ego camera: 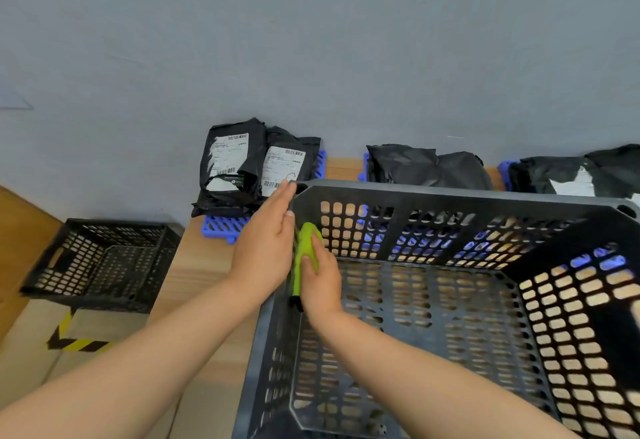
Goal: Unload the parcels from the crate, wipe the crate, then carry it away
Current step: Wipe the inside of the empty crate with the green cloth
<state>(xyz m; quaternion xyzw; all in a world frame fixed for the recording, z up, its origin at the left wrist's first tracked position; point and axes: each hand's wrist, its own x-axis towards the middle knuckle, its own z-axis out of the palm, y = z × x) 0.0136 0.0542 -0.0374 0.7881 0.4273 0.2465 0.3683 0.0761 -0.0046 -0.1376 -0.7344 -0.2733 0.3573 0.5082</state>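
Note:
A large black perforated crate fills the lower right of the view, with nothing lying inside it. My right hand is inside the crate and presses a green cloth against the inner face of its left wall. My left hand lies flat with straight fingers against the outside of that same wall, near the far left corner. Black parcels with white labels lean against the wall on a blue pallet. More black parcels lie behind the crate.
A smaller black crate stands on the floor at the left, by black-and-yellow floor tape. A grey wall rises behind everything. Another pile of black parcels sits at the far right on a blue pallet.

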